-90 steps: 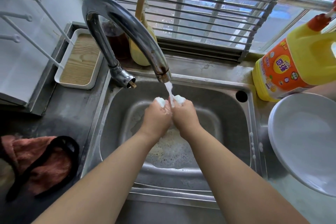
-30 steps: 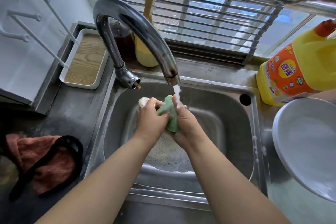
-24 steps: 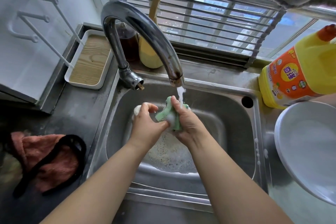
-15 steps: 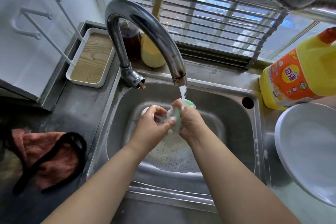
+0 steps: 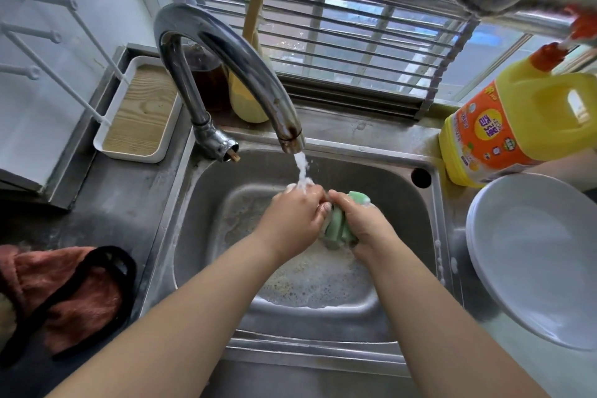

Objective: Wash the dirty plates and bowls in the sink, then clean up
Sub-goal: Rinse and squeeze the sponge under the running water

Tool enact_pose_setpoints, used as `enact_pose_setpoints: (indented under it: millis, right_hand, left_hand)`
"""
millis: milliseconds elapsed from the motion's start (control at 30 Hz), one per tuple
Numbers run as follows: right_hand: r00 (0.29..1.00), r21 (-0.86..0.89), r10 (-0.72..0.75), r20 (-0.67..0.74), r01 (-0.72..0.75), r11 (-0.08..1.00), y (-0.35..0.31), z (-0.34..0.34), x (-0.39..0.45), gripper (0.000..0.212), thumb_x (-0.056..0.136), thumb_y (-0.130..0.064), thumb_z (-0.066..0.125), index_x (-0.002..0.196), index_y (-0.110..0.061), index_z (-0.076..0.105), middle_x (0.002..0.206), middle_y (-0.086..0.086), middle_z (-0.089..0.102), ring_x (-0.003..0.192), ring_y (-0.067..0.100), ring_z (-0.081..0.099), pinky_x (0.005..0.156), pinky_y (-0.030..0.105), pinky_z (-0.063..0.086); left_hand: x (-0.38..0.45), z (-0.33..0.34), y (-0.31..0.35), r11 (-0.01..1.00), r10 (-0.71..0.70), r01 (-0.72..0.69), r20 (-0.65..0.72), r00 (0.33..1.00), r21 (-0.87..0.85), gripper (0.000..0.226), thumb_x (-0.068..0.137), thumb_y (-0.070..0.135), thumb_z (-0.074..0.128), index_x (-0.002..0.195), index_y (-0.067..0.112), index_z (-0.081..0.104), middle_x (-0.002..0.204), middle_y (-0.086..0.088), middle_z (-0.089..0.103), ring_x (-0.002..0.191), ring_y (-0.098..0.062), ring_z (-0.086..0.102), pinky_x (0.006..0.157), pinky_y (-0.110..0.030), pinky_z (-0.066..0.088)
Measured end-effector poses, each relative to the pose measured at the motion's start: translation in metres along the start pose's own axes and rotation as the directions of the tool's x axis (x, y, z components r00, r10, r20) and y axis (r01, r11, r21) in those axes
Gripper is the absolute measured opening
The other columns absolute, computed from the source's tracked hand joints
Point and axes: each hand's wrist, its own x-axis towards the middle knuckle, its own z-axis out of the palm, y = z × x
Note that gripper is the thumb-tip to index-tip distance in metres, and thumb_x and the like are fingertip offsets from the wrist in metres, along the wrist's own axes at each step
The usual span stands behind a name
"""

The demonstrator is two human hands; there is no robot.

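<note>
1. Head view: at the left edge of the desk (image 5: 122, 203) lay a rust-coloured cloth (image 5: 64, 294) with a black strap across it.
2. At the desk's back left corner sat a white tray (image 5: 139, 113) with a wood-grain floor, white rack pegs slanting down into it.
3. The chrome tap (image 5: 226, 71) rose from the sink's back left corner and arched over the basin, with a stream of water (image 5: 302, 171) falling from its spout.
4. Behind the tap, on the back ledge, stood a dark jar (image 5: 206, 77) and a yellow utensil with a wooden handle (image 5: 250, 87).
5. The steel sink (image 5: 200, 220) held foamy, speckled water on its floor.
6. The left hand (image 5: 294, 220) was under the stream, fingers curled; a bit of white foam showed at its knuckles, and I could not tell whether it gripped anything.
7. The right hand (image 5: 361, 223), touching the left, was wrapped round a green sponge (image 5: 339, 226), squeezing it above the middle of the basin.
8. At the desk's back right corner stood a yellow detergent bottle (image 5: 517, 126) with an orange label and a red cap.
9. Just in front of the bottle, on the right edge of the desk, rested a stack of white plates (image 5: 533, 252), tilted, overlapping the sink's right rim.
</note>
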Motion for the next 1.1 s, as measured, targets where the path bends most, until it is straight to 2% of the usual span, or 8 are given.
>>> enact_pose_setpoints:
  millis: [167,300,400,567,700,833,900,1100]
  right_hand:
    - [0.994,0.192,0.056,0.095,-0.074,0.979,-0.002,-0.013,-0.008,0.017,0.076,-0.014,0.074,0.089,-0.011,0.065,0.078,0.007,0.071,0.07,0.019,0.068,0.068,0.033,0.056]
    - [0.995,0.341,0.075,0.071,-0.095,0.935,-0.005,-0.007,-0.014,0.013,0.088,-0.006,0.063,0.1,-0.008,0.059,0.082,0.013,0.068,0.072,0.023,0.067,0.064,0.041,0.059]
    - [0.988,0.385,0.055,0.146,-0.107,0.917,-0.004,0.005,-0.018,0.012,0.092,-0.01,0.058,0.104,-0.006,0.06,0.085,0.014,0.068,0.079,0.024,0.065,0.081,0.043,0.054]
    - [0.973,0.298,0.009,0.23,-0.079,0.951,0.002,0.027,-0.016,0.054,0.082,-0.053,0.057,0.104,-0.004,0.065,0.088,0.012,0.071,0.076,0.021,0.069,0.074,0.033,0.056]
    - [0.942,0.242,-0.028,0.336,-0.058,0.969,0.009,0.034,-0.014,0.087,0.078,-0.074,0.034,0.119,-0.003,0.063,0.111,0.019,0.069,0.095,0.026,0.069,0.078,0.034,0.056]
    - [0.893,0.322,-0.051,0.447,-0.107,0.941,0.009,0.038,-0.017,0.067,0.082,-0.063,0.046,0.13,-0.017,0.057,0.112,0.009,0.068,0.096,0.02,0.067,0.082,0.033,0.054]
    - [0.879,0.335,-0.037,0.476,-0.142,0.931,0.007,0.039,-0.018,0.049,0.077,-0.05,0.06,0.108,-0.013,0.071,0.101,0.009,0.068,0.091,0.02,0.066,0.089,0.035,0.05]
    - [0.974,0.198,-0.056,0.217,0.012,0.98,0.009,0.053,-0.004,0.021,0.077,-0.018,0.074,0.091,-0.009,0.061,0.079,0.008,0.063,0.064,0.017,0.062,0.06,0.031,0.05]
  left_hand:
    - [0.014,0.001,0.004,0.989,0.109,-0.105,-0.031,0.994,0.108,0.042,0.086,0.035,0.033,0.097,0.008,0.063,0.101,-0.011,0.059,0.093,-0.032,0.056,0.084,-0.045,0.047]
    - [0.023,-0.003,0.013,0.96,-0.09,0.019,-0.244,0.966,-0.281,0.021,0.086,0.009,0.044,0.096,0.003,0.062,0.096,-0.012,0.06,0.088,-0.027,0.059,0.079,-0.028,0.047]
    - [0.017,-0.005,0.003,0.669,-0.471,0.404,0.064,0.88,-0.624,0.016,0.095,0.019,0.05,0.108,0.012,0.057,0.113,-0.011,0.059,0.103,-0.021,0.055,0.093,-0.03,0.046]
    - [-0.015,-0.015,-0.003,0.211,-0.401,0.487,0.379,0.834,-0.848,0.024,0.097,0.027,0.054,0.113,0.011,0.061,0.105,-0.006,0.069,0.094,-0.014,0.066,0.08,-0.027,0.057]
    - [-0.019,-0.021,-0.011,0.405,-0.447,0.452,0.26,0.856,-0.795,0.007,0.096,0.023,0.056,0.099,0.019,0.062,0.095,-0.001,0.07,0.087,-0.014,0.067,0.071,-0.026,0.057]
    - [-0.019,-0.021,-0.01,0.683,-0.452,0.446,0.144,0.88,-0.579,0.02,0.097,0.033,0.049,0.115,0.025,0.054,0.093,-0.002,0.065,0.073,-0.015,0.061,0.057,-0.028,0.047]
    - [-0.019,-0.021,-0.011,0.745,-0.435,0.427,0.113,0.894,-0.512,0.027,0.095,0.029,0.05,0.122,0.024,0.052,0.099,-0.002,0.065,0.081,-0.015,0.062,0.067,-0.031,0.05]
    - [-0.032,-0.029,0.008,0.613,-0.238,0.411,0.339,0.91,-0.675,0.055,0.093,0.007,0.042,0.141,0.032,0.032,0.126,-0.007,0.056,0.116,-0.014,0.053,0.101,-0.034,0.041]
